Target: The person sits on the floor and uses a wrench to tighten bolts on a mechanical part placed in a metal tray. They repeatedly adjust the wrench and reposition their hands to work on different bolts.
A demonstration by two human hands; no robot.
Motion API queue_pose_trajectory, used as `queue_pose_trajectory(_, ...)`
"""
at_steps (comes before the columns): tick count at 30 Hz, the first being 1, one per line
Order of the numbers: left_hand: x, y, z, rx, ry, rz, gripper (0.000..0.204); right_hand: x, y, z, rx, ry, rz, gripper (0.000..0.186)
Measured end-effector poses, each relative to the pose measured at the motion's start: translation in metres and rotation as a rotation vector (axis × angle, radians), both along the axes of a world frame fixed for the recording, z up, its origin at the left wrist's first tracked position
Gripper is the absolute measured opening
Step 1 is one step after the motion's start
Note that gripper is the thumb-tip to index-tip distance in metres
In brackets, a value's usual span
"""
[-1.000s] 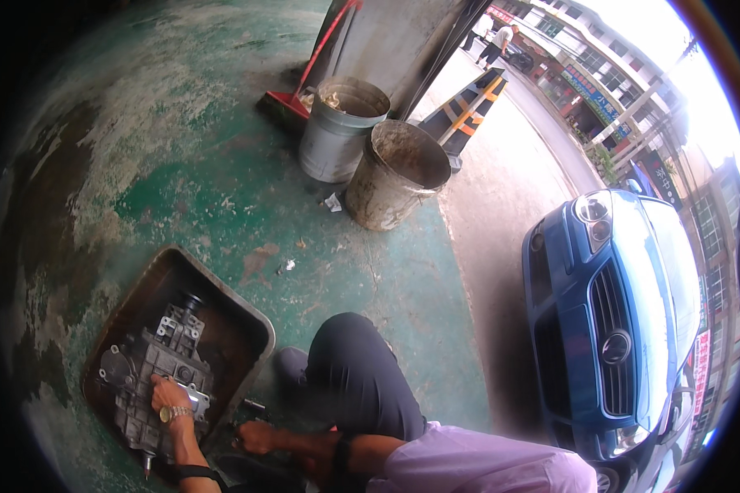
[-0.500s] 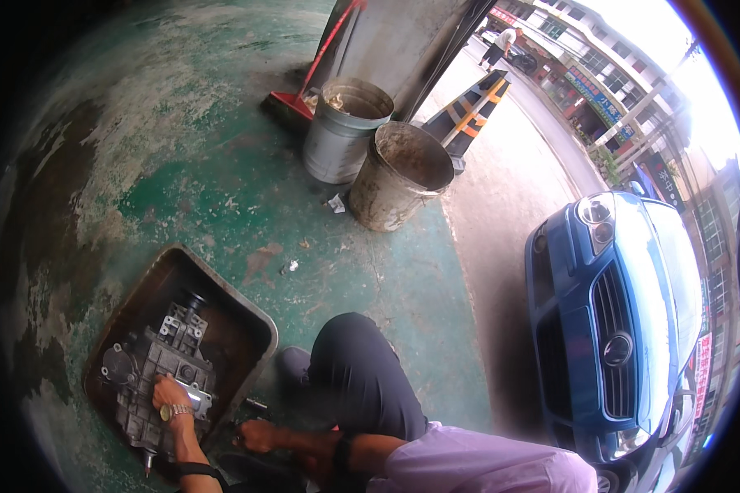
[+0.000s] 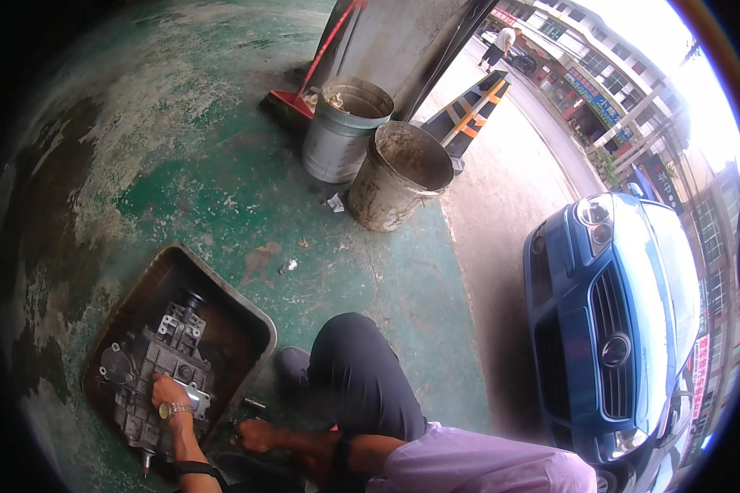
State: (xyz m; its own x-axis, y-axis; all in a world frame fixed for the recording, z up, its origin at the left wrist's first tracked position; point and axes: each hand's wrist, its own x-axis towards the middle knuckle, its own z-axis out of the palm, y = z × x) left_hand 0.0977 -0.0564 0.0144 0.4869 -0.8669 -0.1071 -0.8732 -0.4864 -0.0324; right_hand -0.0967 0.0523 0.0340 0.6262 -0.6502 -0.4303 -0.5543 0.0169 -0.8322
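Note:
A grey cast-metal gearbox-like assembly (image 3: 173, 361) with a round cover and a protruding shaft lies in a dark, oily tray (image 3: 259, 316) on the floor at lower left. My left hand (image 3: 171, 393), with a metal-banded watch at the wrist, is on the middle of the assembly. Its fingers are curled and closed, their tips hidden against the metal, beside a shiny silver part (image 3: 197, 399). To the right, just outside the tray, my right hand (image 3: 255, 435) is closed low over the floor. Whatever it grips is too dark and small to name.
A small metal rod-shaped piece (image 3: 256, 404) lies by the tray's right side. My bent knee (image 3: 358, 370) is close to the right. Farther off stand a grey bucket (image 3: 329, 152), a dirty bucket (image 3: 378, 197), a red dustpan (image 3: 292, 102) and a striped barrier (image 3: 477, 115). A blue car (image 3: 625, 312) is at right.

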Motion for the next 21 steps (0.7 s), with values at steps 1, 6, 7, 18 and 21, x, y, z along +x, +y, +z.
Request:
queue_pose_trajectory(1,0.000,0.000,0.002,0.008,0.001,0.010,0.023,0.000,-0.001,0.000,0.001,0.006,0.002,0.037)
queue_pose_trajectory(6,-0.010,0.004,0.019,-0.024,0.019,-0.023,0.022,0.002,-0.002,-0.005,0.066,0.045,0.062,0.047)
queue_pose_trajectory(7,-0.012,0.006,0.021,-0.075,0.022,-0.026,0.021,0.003,-0.002,-0.006,0.079,0.075,0.086,0.046)
queue_pose_trajectory(18,-0.007,0.001,0.010,-0.035,-0.018,-0.010,0.020,0.001,-0.005,0.004,0.132,0.041,0.047,0.045)
queue_pose_trajectory(21,-0.008,0.001,0.018,-0.001,-0.015,-0.015,0.024,0.001,-0.005,0.007,0.114,0.040,0.038,0.045)
